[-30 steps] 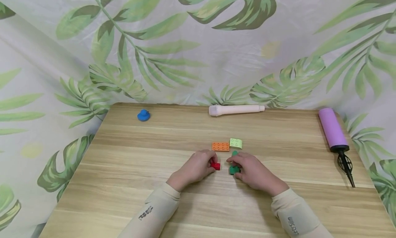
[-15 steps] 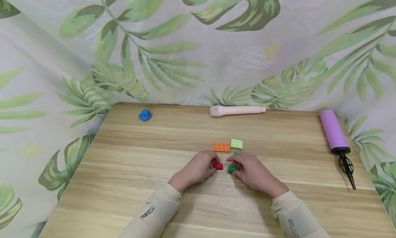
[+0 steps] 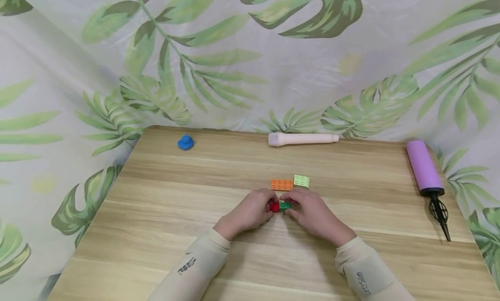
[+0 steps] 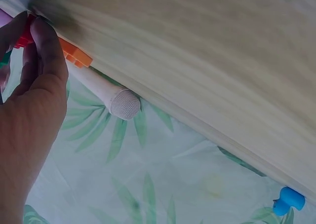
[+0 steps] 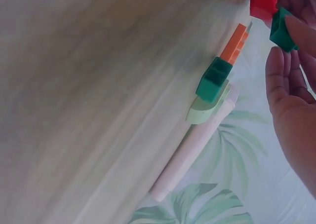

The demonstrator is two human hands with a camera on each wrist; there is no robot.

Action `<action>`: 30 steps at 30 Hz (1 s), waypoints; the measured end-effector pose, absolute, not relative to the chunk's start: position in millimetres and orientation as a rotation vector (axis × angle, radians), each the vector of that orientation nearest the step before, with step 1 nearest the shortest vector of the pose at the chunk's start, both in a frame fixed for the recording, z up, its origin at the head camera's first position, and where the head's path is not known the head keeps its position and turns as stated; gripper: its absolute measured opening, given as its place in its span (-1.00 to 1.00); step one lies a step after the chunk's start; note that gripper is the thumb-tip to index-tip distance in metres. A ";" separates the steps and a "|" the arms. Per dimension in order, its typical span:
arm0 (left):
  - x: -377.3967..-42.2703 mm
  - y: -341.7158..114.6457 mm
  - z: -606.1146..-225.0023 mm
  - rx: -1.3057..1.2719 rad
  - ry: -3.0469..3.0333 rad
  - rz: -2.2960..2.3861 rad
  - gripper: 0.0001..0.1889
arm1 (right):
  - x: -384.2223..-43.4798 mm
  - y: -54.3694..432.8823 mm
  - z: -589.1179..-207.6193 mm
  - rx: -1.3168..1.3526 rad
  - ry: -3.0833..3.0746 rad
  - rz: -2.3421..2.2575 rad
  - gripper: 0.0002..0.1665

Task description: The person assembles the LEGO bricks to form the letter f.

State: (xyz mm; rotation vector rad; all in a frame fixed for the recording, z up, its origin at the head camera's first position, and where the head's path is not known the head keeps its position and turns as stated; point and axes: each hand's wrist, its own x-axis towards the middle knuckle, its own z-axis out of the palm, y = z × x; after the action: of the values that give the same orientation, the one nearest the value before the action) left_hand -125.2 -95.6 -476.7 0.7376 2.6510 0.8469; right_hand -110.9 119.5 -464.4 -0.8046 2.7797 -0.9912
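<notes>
My left hand [image 3: 250,210] pinches a red toy building brick [image 3: 274,207] between thumb and fingers, over the middle of the table. Facing it, my right hand [image 3: 314,212] pinches a green building brick [image 3: 285,206] by its sides. The two bricks are side by side; whether they are joined I cannot tell. In the right wrist view the held green brick [image 5: 282,31] is tilted close beside the red brick [image 5: 262,3]. A second green brick [image 5: 215,80] sits on the table beyond, hidden by my right hand in the head view.
Just behind the hands lie an orange brick [image 3: 282,185] and a light green brick [image 3: 301,181]. A pale pink microphone [image 3: 304,138] lies along the table's back edge. A blue toy duck [image 3: 185,142] stands back left, a purple hand pump [image 3: 423,166] back right.
My right hand has moved left and slightly away from me, bringing its green brick up beside the red one. The left hand stays nearly in place. The head view has shifted a little.
</notes>
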 end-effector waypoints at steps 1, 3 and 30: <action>-125.0 -95.5 -476.2 0.739 2.651 0.850 -0.82 | -110.7 119.2 -463.8 -0.806 2.778 -0.993 -0.64; -125.0 -95.5 -476.1 0.746 2.651 0.853 -0.84 | -110.4 118.6 -462.9 -0.812 2.771 -1.006 -0.64; -124.4 -95.0 -475.8 0.779 2.688 0.812 -0.79 | -110.3 100.7 -469.9 -0.855 2.793 -0.959 -0.67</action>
State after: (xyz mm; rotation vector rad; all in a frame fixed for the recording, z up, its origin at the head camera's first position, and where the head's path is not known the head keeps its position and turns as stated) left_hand -124.4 -95.0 -475.8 0.7788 2.6875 0.8123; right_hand -110.3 100.7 -469.9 -0.8548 2.7929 -0.9585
